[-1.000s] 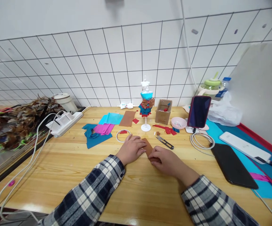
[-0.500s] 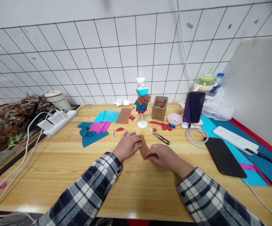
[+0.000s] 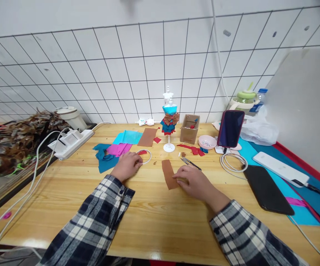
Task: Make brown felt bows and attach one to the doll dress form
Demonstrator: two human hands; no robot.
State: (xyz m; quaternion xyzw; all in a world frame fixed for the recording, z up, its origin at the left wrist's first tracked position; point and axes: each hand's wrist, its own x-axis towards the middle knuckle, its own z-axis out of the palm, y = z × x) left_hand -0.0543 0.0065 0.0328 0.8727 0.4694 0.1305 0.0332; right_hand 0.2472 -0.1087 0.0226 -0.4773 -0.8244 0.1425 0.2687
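- At the far left of the frame I see a white power strip (image 3: pixel 75 144) on the worktop (image 3: pixel 151 225).
- Left of centre, I make out blue cloth (image 3: pixel 107 166), pink cloth (image 3: pixel 120 149) and light blue cloth (image 3: pixel 132 137) bunched close together, with a larger brown piece (image 3: pixel 148 137) just to their right.
- Below these, the left hand (image 3: pixel 127 166) lies low with its fingers bent at the near left edge of a white ring (image 3: pixel 151 157); I cannot tell whether they grip it. A red scrap (image 3: pixel 142 152) shows inside the ring.
- Mid-frame, the brown strip (image 3: pixel 167 173) lies flat on the worktop, below the small dress stand (image 3: pixel 170 120).
- Just right of centre, the right hand (image 3: pixel 194 183) has its fingertips on the strip's right edge; whether they pinch or only press, I cannot tell.
- Right behind that hand I see small scissors (image 3: pixel 193 164), partly covered by it. Farther up stand a cardboard box (image 3: pixel 188 136) and a pink bowl (image 3: pixel 207 146).
- On the right side, I have an upright phone (image 3: pixel 231 127) above a coiled white cable (image 3: pixel 233 164).
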